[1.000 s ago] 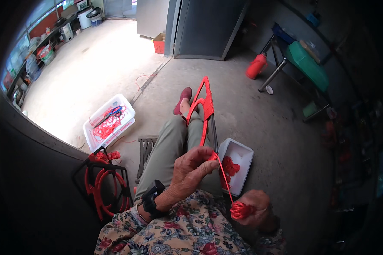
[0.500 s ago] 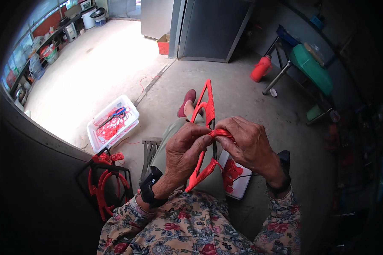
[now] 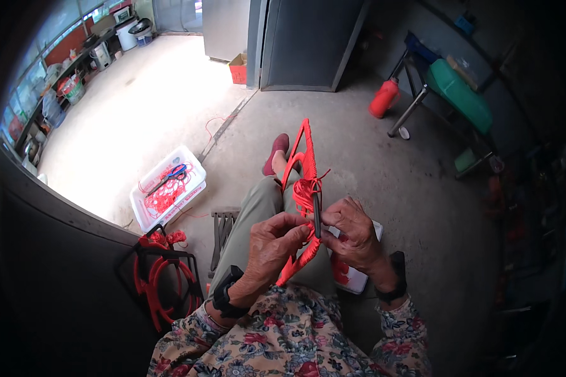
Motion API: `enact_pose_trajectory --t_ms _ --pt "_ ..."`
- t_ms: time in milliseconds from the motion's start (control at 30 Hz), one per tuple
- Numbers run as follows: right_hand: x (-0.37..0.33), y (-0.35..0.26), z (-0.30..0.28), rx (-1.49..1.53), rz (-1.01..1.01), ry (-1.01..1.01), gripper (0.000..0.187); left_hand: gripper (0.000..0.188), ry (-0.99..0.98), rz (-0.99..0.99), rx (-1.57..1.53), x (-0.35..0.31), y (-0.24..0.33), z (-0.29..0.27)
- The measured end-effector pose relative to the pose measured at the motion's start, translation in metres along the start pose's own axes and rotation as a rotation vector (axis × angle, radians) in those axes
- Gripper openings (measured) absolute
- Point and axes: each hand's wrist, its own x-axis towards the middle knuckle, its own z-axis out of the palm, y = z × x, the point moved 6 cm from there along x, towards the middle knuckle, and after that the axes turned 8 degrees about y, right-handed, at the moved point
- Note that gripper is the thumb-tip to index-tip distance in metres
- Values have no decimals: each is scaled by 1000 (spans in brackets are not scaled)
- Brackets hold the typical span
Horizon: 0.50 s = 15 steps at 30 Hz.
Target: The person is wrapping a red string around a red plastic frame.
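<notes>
A flat frame (image 3: 310,164) wrapped in red cord stands on edge over my lap, with a bare dark stretch of bar (image 3: 317,217) in its middle. A looped bundle of red cord (image 3: 304,191) rests against it just beyond my fingers. My left hand (image 3: 275,244) is closed, thumb and forefinger pinching red cord at the bar's left side. From the right, my right hand (image 3: 353,235) reaches the dark bar, its thumb and fingertips closed about it; the tips are partly hidden behind the bar.
A white tray (image 3: 198,182) on the floor at left holds red cord scraps and blue-handled scissors (image 3: 177,173). Another white tray (image 3: 356,281) lies beside my right leg. Red-wrapped frames (image 3: 163,276) lean at lower left. A red thermos (image 3: 384,98) stands near a green-topped table (image 3: 459,94).
The cord bundle has left my right hand and now lies against the frame. Both hands have moved down and nearer to me, to the bare part of the bar.
</notes>
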Motion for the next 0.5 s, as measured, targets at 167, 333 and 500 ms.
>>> enact_pose_trajectory --t_ms 167,333,500 --pt "-3 -6 6 -215 -72 -98 27 16 -94 19 -10 0 3 0" --pt "-13 19 -23 420 459 218 20 23 -71 71 -78 -10 5 2" --pt "-8 -19 -62 646 369 435 23 25 -288 -53 -151 -26 3 17"
